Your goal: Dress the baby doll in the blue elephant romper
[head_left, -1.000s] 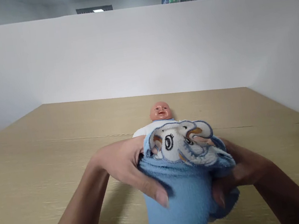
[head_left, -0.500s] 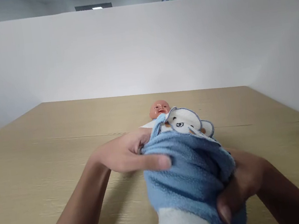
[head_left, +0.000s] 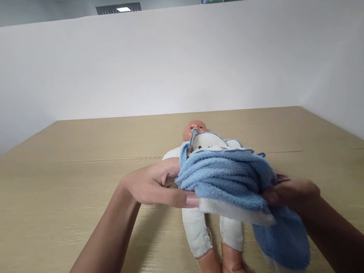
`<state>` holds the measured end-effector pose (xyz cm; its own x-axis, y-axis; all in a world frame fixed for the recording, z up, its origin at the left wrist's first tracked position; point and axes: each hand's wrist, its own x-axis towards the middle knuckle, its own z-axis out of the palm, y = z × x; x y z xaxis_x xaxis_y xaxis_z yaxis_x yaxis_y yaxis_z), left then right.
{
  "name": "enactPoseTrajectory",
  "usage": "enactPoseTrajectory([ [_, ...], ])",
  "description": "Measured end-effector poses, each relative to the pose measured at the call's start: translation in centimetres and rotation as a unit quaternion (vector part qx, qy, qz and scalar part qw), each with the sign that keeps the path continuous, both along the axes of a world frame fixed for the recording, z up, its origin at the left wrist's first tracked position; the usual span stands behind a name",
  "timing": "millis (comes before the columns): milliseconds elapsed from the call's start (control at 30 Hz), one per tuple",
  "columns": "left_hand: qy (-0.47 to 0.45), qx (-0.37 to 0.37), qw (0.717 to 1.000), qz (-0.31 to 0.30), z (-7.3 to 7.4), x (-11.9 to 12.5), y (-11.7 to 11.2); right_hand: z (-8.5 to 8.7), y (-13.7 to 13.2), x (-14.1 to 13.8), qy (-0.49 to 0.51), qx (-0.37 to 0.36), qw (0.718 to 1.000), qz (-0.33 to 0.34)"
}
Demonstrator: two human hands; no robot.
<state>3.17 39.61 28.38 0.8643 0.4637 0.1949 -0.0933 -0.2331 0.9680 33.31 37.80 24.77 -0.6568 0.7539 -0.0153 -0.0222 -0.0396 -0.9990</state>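
Observation:
A baby doll (head_left: 209, 236) lies on its back on the wooden table (head_left: 56, 181), head away from me, white cloth legs and bare feet toward me. A bunched light blue towel garment (head_left: 228, 177) with a white embroidered patch covers its torso and partly hides its face. My left hand (head_left: 155, 187) grips the left edge of the blue cloth at the doll's waist. My right hand (head_left: 291, 193) holds the right side of the cloth, a flap of which hangs down over my wrist.
A white partition wall (head_left: 171, 61) runs behind and to the right of the table. A seam (head_left: 104, 162) crosses the tabletop behind the doll. Ceiling lights and a dark window grille show above the partition.
Both hands have pulled the blue cloth up the doll from legs to torso. The doll's white legs and feet are now uncovered, and the embroidered patch has tipped toward the doll's face.

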Motion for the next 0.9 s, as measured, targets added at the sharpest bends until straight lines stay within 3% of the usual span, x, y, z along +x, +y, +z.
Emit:
enactPoseTrajectory([
  [100, -0.008, -0.075, 0.994, 0.084, -0.5, 0.4, -2.2, 1.6, -1.9, -0.2, -0.018, 0.059, 0.998, 0.024],
  [233, -0.016, -0.174, 0.961, 0.215, -2.1, 2.0, -6.3, 2.5, -3.9, -1.3, -0.090, 0.148, 0.982, -0.079],
  [300, -0.022, -0.184, 0.947, 0.263, -2.8, 3.0, -8.7, 2.4, -4.8, -2.0, -0.104, 0.155, 0.974, -0.125],
  [400, -0.008, -0.177, 0.927, 0.331, -3.9, 4.4, -12.3, 1.8, -6.5, -3.0, -0.117, 0.147, 0.973, -0.132],
  [600, 0.062, -0.156, 0.829, 0.534, -7.9, 6.0, -17.5, -0.1, -10.1, -4.4, -0.261, 0.179, 0.939, -0.133],
  [667, 0.074, -0.130, 0.819, 0.555, -9.5, 6.1, -18.3, -1.0, -10.7, -4.7, -0.305, 0.178, 0.927, -0.126],
  [767, 0.094, -0.109, 0.825, 0.546, -11.6, 6.1, -18.8, -2.4, -10.7, -5.1, -0.325, 0.190, 0.919, -0.116],
  [900, 0.133, -0.085, 0.827, 0.539, -13.6, 5.8, -18.3, -4.3, -10.4, -5.4, -0.360, 0.197, 0.901, -0.140],
])
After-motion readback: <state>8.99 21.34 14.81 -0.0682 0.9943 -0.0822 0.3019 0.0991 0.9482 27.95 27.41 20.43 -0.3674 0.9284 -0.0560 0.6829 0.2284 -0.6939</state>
